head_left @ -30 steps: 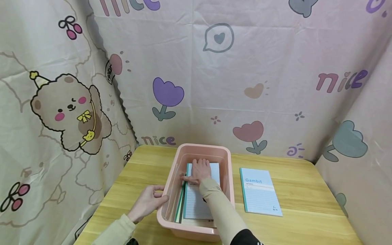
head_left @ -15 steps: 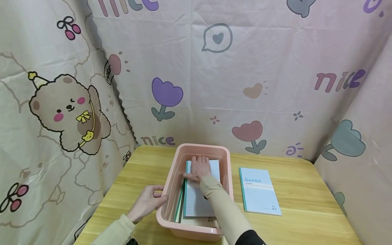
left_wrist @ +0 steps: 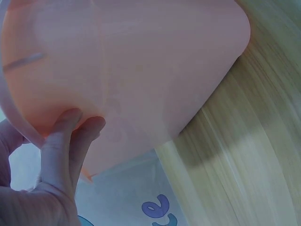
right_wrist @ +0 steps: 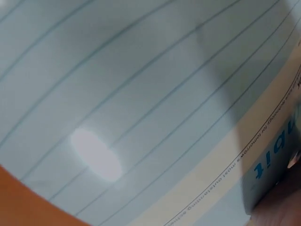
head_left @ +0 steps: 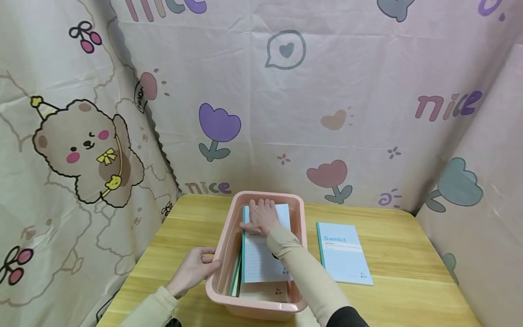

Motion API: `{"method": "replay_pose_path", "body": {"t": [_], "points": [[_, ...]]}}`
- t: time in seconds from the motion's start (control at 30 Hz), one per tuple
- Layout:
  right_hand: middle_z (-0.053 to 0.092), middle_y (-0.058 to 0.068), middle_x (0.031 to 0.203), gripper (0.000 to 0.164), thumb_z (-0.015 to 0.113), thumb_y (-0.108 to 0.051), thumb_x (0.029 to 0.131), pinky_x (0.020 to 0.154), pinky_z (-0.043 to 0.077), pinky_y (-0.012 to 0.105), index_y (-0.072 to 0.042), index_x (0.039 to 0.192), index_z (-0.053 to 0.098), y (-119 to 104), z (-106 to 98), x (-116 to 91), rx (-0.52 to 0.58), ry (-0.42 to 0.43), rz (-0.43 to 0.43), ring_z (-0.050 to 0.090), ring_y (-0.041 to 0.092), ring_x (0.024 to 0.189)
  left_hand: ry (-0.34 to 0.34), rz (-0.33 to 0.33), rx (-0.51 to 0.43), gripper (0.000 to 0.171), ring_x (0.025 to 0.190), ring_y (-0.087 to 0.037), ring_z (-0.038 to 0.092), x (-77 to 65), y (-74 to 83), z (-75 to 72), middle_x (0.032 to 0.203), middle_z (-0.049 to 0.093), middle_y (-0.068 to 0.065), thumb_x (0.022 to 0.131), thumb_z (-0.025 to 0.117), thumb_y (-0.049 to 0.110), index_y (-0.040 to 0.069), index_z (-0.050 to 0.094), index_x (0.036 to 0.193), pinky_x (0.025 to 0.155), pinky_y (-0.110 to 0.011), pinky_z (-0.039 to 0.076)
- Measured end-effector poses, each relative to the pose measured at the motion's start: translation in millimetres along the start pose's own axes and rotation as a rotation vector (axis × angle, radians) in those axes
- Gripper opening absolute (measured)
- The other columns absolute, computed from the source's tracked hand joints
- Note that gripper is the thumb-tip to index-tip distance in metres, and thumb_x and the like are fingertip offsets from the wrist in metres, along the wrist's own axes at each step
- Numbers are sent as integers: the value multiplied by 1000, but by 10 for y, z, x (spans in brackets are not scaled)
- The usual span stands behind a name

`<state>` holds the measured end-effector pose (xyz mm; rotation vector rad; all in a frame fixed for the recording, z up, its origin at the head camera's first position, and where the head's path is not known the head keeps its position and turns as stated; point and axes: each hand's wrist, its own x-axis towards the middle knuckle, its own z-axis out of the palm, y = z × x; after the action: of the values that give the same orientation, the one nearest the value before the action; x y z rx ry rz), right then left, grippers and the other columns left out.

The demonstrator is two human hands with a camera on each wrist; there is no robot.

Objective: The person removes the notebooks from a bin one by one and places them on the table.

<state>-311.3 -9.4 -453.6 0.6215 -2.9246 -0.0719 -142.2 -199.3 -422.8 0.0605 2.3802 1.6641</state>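
Observation:
My left hand (head_left: 194, 271) grips the left rim of a pink plastic bin (head_left: 241, 195); in the left wrist view its fingers lie against the bin's outer wall (left_wrist: 155, 84). Inside the bin, my right hand (head_left: 263, 219) holds a light blue lined notebook (head_left: 261, 261) near its far end, fingertips at the far edge and thumb at the teal spine. Its lined cover fills much of the right wrist view. Below it lie another notebook (head_left: 261, 290) with a beige lower cover and green-edged books (head_left: 235, 277), partly hidden.
A light blue "Gambit" notebook (head_left: 345, 254) lies flat on the wooden table (head_left: 392, 245), right of the bin. Printed cloth (head_left: 253, 113) hangs behind the table and at both sides.
My right hand has moved away from me with the blue notebook, baring more of the beige one beneath. My left hand stays on the rim. The view has shifted slightly.

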Motion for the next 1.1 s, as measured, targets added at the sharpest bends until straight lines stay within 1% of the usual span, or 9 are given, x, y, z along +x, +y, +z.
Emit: {"method": "replay_pose_path", "body": {"t": [0.13,0.27,0.33,0.43,0.5,0.63,0.77,0.9,1.1], "points": [[63,12,122,72,55,-75,84,98,50,41,-16,127,52,1,-147,-10,31,-12,-10,56,26,107,-6,7,-1,57,93,-42,74,-2,5,-3,111,68,-39,90,61,5,-25,42,134,74,-40,66],[60,14,132,74,56,-73,85,104,48,44,-17,133,50,12,-276,-35,51,12,-26,55,27,115,-3,-1,-2,56,93,-41,75,5,0,-1,111,68,-38,90,61,5,-25,43,134,74,-40,66],[62,13,127,73,56,-73,85,100,49,42,-17,132,51,22,-341,-46,44,28,-38,56,27,111,-2,-3,3,55,93,-41,75,13,-8,0,111,68,-38,91,61,5,-25,43,134,74,-40,66],[65,11,112,69,55,-73,85,91,49,39,-16,125,52,38,-457,-49,23,46,-46,57,26,100,2,-8,6,55,92,-41,75,22,-14,4,111,68,-38,91,61,5,-25,42,134,74,-40,66],[63,9,100,65,56,-73,85,83,48,37,-16,117,53,55,-544,-41,18,52,-44,55,25,90,2,-10,9,55,93,-41,74,26,-16,9,111,68,-38,92,60,4,-26,42,134,74,-41,66],[58,7,90,61,57,-71,85,76,43,34,-15,109,51,106,-741,-14,33,60,-45,49,23,82,15,-26,13,55,93,-42,74,31,-11,22,111,68,-38,91,61,3,-25,42,134,74,-40,66],[56,6,89,60,57,-70,86,75,40,33,-14,106,50,174,-974,8,43,75,-53,48,23,81,25,-35,15,55,92,-42,74,28,3,32,111,68,-38,90,61,3,-25,42,134,73,-39,66],[57,6,87,61,57,-72,85,75,41,34,-13,102,49,245,-1196,19,34,98,-53,50,23,81,23,-34,14,55,91,-41,75,21,21,31,109,69,-38,89,61,2,-25,43,133,72,-39,67],[55,7,90,61,57,-70,85,82,44,37,-13,103,47,344,-1419,-3,37,104,-56,52,25,86,13,-23,-1,53,91,-41,75,8,9,14,110,68,-38,90,61,3,-25,44,132,72,-40,67]]}}
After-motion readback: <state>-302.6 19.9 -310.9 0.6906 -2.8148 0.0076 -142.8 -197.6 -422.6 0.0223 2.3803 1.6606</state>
